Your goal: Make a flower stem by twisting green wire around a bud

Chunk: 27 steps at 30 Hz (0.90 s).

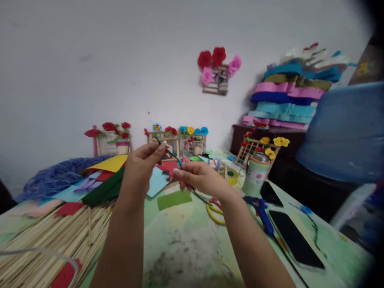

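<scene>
Both my hands are raised over the green table (186,244). My left hand (141,168) pinches the upper end of a thin dark green wire stem (171,154) between thumb and fingertips. My right hand (198,176) is closed around the lower part of the same stem, which runs on below it toward the table. A small red piece shows by my right fingertips; I cannot make out what it is.
A heap of bamboo sticks (51,244) lies at the left, with coloured felt sheets (105,180) behind it. Yellow-handled scissors (214,210), a blue glue gun (262,210), a phone (295,238) and a can (256,172) lie at the right. Flower crafts (192,138) line the wall.
</scene>
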Tool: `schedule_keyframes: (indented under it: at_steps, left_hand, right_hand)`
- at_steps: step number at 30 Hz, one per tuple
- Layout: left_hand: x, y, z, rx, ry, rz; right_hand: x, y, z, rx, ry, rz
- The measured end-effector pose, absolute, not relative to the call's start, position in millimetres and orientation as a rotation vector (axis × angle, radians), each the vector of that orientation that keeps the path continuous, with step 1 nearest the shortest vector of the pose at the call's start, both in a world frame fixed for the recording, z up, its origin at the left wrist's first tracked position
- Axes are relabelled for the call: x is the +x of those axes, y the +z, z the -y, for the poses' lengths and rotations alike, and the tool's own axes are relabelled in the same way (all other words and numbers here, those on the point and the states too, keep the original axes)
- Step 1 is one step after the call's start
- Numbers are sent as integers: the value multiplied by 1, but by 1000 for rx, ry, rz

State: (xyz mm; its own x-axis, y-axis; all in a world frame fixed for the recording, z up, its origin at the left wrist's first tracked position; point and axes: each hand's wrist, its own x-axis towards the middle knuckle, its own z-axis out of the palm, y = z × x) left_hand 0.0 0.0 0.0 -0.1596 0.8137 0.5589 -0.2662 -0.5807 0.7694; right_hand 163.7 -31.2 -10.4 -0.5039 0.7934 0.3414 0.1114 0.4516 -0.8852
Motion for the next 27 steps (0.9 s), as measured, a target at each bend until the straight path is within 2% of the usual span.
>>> schedule_keyframes:
  at_steps: [5,12,20,27]
  left_hand:
    - [-14,2,0,1340,1871,-752]
    - [-11,2,3,1426,1824,-758]
    - [-9,-2,1,1815,1626,-861]
    - [3,-5,3,1857,1399,-697]
  right_hand:
    - [181,-20,17,-795,1156,1916]
    - [204,-23,9,-954,1078,1823]
    - [221,-21,12,-950,985,1792]
    - [216,-23,10,-865,1004,1844]
